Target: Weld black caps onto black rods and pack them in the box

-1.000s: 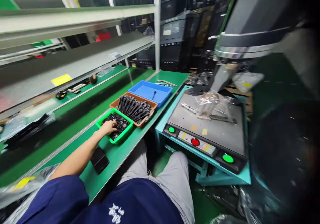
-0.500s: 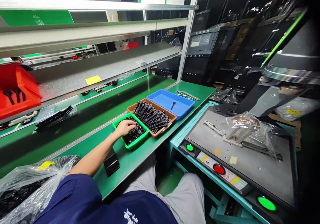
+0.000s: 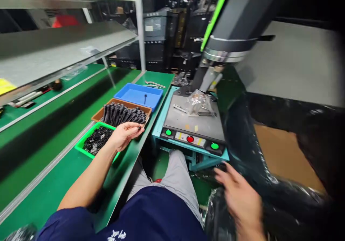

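The small black part point(image 3: 139, 128) pinched by the left hand point(image 3: 124, 137) is best held inside the near edge of the tabletop point(image 3: 118, 178), while the blurred right hand's point(image 3: 241, 196) grip cannot be told.

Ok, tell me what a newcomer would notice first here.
Likely the bright row on the green bench at left: green bin nearest, brown bin of black parts next, blue bin farthest. Then the red button between two green buttons on the front of the machine, right of the bench. The left hand has a small black piece in its fingertip grip; the blurred right hand is at lower right.
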`<state>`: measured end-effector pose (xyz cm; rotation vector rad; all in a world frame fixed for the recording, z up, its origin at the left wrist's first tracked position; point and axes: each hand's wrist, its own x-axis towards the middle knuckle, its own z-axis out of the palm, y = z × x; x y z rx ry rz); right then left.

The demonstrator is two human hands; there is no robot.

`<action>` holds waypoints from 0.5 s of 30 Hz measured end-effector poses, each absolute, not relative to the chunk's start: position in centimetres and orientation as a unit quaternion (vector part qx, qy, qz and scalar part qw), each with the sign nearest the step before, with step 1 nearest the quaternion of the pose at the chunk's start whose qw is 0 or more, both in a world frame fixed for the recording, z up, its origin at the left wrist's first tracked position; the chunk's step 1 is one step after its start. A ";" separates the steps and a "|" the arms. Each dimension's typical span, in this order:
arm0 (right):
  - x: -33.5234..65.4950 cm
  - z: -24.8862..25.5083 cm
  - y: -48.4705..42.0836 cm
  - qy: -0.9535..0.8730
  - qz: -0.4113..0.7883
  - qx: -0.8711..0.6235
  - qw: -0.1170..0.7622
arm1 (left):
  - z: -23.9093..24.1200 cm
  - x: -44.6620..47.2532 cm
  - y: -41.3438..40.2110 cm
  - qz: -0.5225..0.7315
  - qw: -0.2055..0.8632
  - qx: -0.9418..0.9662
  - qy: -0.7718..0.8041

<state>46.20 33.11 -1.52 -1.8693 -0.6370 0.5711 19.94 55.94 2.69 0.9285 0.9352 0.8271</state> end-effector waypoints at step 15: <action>40.3 -2.9 45.1 -0.384 0.536 -0.470 0.587 | 0.9 25.8 53.1 0.324 0.758 0.428 0.370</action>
